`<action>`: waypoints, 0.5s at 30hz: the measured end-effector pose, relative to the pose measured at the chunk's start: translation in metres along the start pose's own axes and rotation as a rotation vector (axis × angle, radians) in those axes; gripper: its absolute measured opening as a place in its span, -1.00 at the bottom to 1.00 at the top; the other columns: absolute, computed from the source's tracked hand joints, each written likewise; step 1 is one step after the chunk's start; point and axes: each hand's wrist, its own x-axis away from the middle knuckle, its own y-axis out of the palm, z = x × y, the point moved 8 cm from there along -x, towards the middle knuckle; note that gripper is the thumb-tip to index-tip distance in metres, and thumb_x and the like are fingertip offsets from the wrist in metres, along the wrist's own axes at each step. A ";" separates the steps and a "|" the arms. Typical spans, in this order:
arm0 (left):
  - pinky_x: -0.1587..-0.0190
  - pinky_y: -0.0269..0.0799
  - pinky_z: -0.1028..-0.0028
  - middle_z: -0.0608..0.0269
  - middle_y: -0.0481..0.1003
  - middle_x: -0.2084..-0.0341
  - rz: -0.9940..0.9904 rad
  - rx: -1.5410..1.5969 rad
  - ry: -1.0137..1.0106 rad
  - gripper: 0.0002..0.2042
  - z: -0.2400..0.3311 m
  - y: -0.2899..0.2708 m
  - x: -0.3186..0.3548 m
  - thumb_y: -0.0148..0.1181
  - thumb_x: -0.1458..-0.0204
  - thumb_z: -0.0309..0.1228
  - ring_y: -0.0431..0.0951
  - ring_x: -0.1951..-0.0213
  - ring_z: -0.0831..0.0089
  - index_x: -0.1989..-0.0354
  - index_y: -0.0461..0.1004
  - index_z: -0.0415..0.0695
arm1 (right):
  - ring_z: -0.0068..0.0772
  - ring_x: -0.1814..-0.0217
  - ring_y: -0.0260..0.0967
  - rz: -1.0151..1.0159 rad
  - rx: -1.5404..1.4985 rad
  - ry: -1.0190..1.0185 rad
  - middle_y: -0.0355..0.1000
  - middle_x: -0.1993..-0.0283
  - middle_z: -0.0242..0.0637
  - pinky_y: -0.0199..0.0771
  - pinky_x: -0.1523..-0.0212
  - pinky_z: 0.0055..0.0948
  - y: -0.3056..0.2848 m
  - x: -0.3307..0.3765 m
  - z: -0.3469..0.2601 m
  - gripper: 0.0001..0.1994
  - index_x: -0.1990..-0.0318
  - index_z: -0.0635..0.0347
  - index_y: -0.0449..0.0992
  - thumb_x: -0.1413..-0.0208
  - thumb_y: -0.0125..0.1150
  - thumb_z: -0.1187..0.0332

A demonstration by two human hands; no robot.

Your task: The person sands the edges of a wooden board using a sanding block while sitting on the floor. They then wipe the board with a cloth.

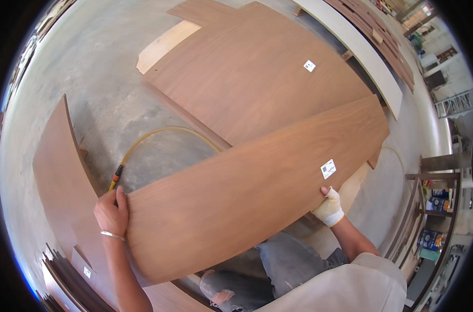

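Observation:
A long brown wood-grain board (pixel 247 192) with a white label lies slantwise before me, tilted, between my two hands. My left hand (pixel 111 214), bare and wearing a bracelet, is closed at the board's left end; most of its fingers are hidden. My right hand (pixel 329 207), in a white glove with bare fingertips, grips the near edge by the label, thumb on top. A yellow hose (pixel 158 130) with a black and orange fitting (pixel 117 174) runs down just behind my left hand. Beyond the held board lies a larger brown panel (pixel 236 73), also labelled.
Another brown panel (pixel 65 166) stands at the left, with several stacked boards (pixel 72 281) near the lower left. A pale board (pixel 356 47) and brown planks (pixel 374 31) lie at the far right. A shelf rack (pixel 439 213) stands on the right. The floor is grey concrete (pixel 101 67).

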 end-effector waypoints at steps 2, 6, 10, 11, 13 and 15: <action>0.42 0.32 0.01 -0.12 0.44 0.61 0.014 0.002 0.028 -0.61 0.005 0.007 -0.013 0.21 -0.30 -0.24 0.46 0.51 -0.19 0.55 0.48 -0.25 | 0.04 -0.43 0.36 -0.144 0.009 0.121 0.47 -0.33 -0.14 0.35 -0.43 0.18 0.017 0.012 0.016 -0.37 -0.39 0.20 0.31 -0.13 0.30 0.43; 0.30 0.40 0.00 -0.12 0.50 0.55 0.032 -0.032 0.109 -0.61 0.028 0.018 -0.042 0.17 -0.31 -0.26 0.51 0.41 -0.17 0.55 0.52 -0.24 | 0.13 -0.25 0.53 -0.343 0.088 0.299 0.47 -0.29 -0.01 0.66 -0.16 0.20 0.029 0.022 0.050 -0.35 -0.42 0.23 0.26 -0.17 0.30 0.43; -0.07 0.42 0.02 0.04 0.63 0.26 -0.017 -0.020 0.143 -0.78 0.052 0.032 -0.071 0.18 -0.27 -0.32 0.59 0.09 0.00 0.34 0.60 -0.19 | 0.10 -0.15 0.59 -0.381 0.060 0.266 0.55 -0.18 -0.02 0.73 -0.01 0.18 0.047 0.013 0.049 -0.42 -0.35 0.26 0.34 -0.19 0.35 0.37; -0.16 0.38 0.02 0.07 0.63 0.17 0.029 0.025 0.201 -0.83 0.061 0.035 -0.072 0.18 -0.26 -0.34 0.58 0.02 0.02 0.26 0.61 -0.17 | 0.10 -0.15 0.59 -0.392 0.034 0.247 0.56 -0.16 -0.02 0.72 -0.03 0.19 0.052 0.009 0.048 -0.44 -0.34 0.26 0.35 -0.20 0.34 0.37; -0.34 0.30 0.02 0.12 0.62 -0.02 0.124 0.110 0.313 -0.83 0.077 0.043 -0.068 0.20 -0.23 -0.38 0.56 -0.12 0.06 0.09 0.62 -0.13 | 0.11 -0.14 0.59 -0.419 -0.020 0.210 0.57 -0.13 -0.01 0.69 -0.07 0.21 0.063 -0.003 0.047 -0.48 -0.33 0.26 0.37 -0.23 0.31 0.36; -0.42 0.24 0.01 0.14 0.59 -0.11 0.042 0.116 0.288 -0.78 0.076 0.058 -0.060 0.22 -0.20 -0.41 0.54 -0.18 0.08 0.01 0.60 -0.10 | 0.13 -0.13 0.59 -0.408 -0.048 0.169 0.58 -0.12 0.00 0.65 -0.11 0.22 0.071 -0.024 0.046 -0.50 -0.33 0.25 0.38 -0.27 0.26 0.35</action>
